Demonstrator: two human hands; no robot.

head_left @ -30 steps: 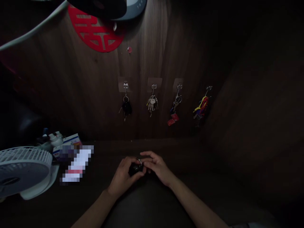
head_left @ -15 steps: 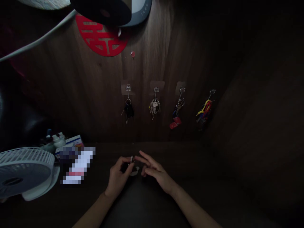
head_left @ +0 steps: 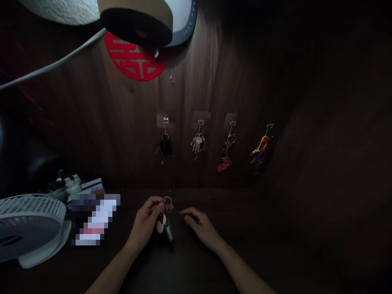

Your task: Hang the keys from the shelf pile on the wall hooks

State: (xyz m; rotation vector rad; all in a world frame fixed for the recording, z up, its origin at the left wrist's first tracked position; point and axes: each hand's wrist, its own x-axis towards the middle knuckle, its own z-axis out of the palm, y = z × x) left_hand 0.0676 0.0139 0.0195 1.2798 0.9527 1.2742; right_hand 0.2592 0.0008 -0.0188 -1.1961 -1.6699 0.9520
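My left hand (head_left: 143, 222) pinches a bunch of keys near its metal ring (head_left: 168, 200), which stands up above the thumb and fingertips. A round whitish tag (head_left: 161, 223) and a long, dark, shiny piece (head_left: 168, 233) dangle below the fingers; the dim light hides what that piece is. Just to the right, my right hand (head_left: 202, 228) is held apart from the ring, its fingers loosely bent and holding nothing visible. Both hands are over the dark tabletop (head_left: 183, 265).
Key bunches hang from wall hooks: black keys (head_left: 165, 147), silver keys (head_left: 198, 143), keys with red tags (head_left: 227, 151), and a yellow-and-red bunch (head_left: 261, 150). A white fan (head_left: 33, 224), bottles (head_left: 72, 185) and a box (head_left: 93, 186) stand at left. A red paper cutout (head_left: 142, 73) is on the wall.
The ring and tags, earlier mostly hidden at my left fingertips, now hang in plain view. My right hand's stretched fingers have bent and drawn back from the ring. The view has tilted slightly upward.
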